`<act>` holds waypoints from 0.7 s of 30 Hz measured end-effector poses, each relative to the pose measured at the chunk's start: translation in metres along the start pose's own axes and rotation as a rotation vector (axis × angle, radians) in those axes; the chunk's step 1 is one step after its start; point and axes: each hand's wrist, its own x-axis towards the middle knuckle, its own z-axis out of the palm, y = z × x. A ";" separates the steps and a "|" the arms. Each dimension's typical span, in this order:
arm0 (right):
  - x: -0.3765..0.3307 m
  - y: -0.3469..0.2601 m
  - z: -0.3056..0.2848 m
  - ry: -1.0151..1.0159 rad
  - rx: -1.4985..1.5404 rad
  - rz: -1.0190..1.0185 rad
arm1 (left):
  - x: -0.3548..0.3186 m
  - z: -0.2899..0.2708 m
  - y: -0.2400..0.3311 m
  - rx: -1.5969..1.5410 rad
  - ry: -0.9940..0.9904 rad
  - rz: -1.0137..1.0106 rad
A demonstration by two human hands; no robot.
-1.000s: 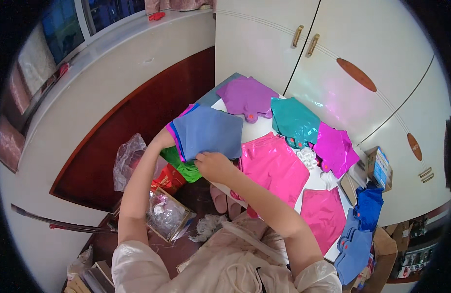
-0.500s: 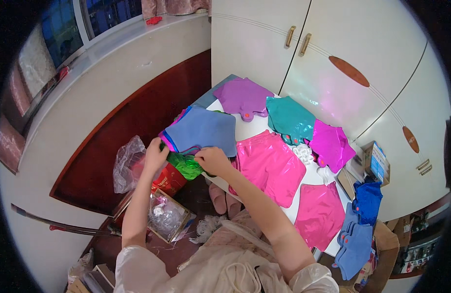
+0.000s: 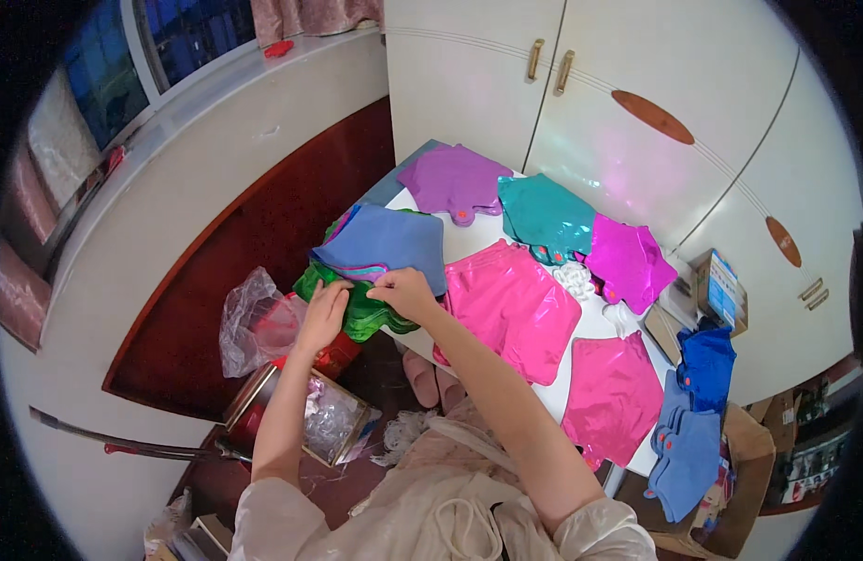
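A stack of cut fabric pieces lies at the near left end of the table, with a matte blue piece (image 3: 394, 241) on top and purple and teal edges under it. Shiny green fabric (image 3: 371, 313) hangs from the stack's front over the table edge. My left hand (image 3: 325, 313) rests on the green fabric, fingers stretched out. At the front edge of the blue piece, my right hand (image 3: 408, 294) has its thumb and fingertips closed on the layers. Just right of the stack lies a large shiny pink piece (image 3: 511, 304), apart from both hands.
Purple (image 3: 455, 178), teal (image 3: 548, 215) and magenta (image 3: 628, 262) piles line the white table's back. Another pink pile (image 3: 614, 397) lies near right. Blue pieces (image 3: 689, 458) hang beside a cardboard box (image 3: 749, 477). Below left are a clear plastic bag (image 3: 254, 323) and slippers (image 3: 420, 379).
More green fabric now shows below the blue stack's front edge. My left hand has shifted right and down, off the stack's left corner and onto the green. The view has shifted slightly.
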 end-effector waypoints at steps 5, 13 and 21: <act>0.005 -0.009 -0.016 0.122 0.084 0.088 | 0.016 0.002 -0.002 0.485 -0.105 0.017; 0.031 -0.024 -0.131 0.692 0.365 -0.075 | 0.022 -0.005 0.014 0.563 -0.177 -0.061; -0.068 -0.104 -0.293 0.929 0.063 -0.056 | 0.016 0.001 0.051 0.514 -0.051 0.044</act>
